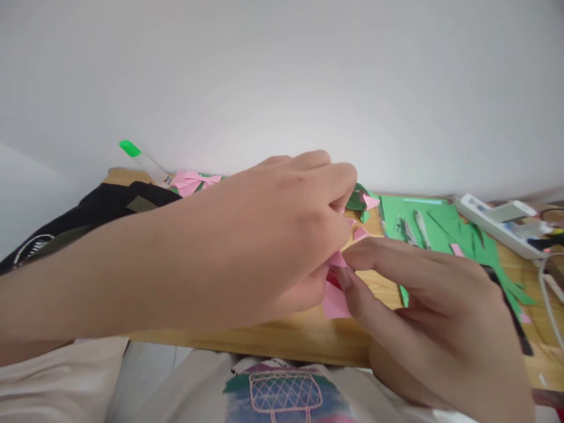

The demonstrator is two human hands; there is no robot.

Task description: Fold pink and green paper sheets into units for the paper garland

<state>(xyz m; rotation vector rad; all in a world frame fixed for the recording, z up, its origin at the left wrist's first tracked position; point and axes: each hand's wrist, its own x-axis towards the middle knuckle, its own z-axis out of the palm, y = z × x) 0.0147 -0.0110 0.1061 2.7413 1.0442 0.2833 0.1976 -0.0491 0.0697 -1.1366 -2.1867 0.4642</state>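
— Black cloth (110,200) with white lettering, far left, on the wooden table (220,345). Beside it, one clear tube (147,166) with a bright green cap, tilted against the pale wall (282,70).

— Next along?

— One folded pink bow (189,182), with green just behind. Then the left hand (295,235), back upward, forearm (154,276) laid across the view and hiding much of the tabletop.

— Grip there?

— Fingers curled, thumb against the pink paper (336,304); tips hidden, so cannot tell how firmly held.

— And that paper?

— Between both hands, above the near table edge; top pinched between thumb and forefinger of the right hand (440,317), red-shaded inside. Beyond it, pink scraps (360,233) and a green-and-pink paper piece (355,198).

— Further right?

— Green sheets (447,220), slit and partly covered by the right hand; on top, a bladed tool (409,233) and a white-handled tool (420,226). Last, a white power strip (497,226) and white cable (546,299).
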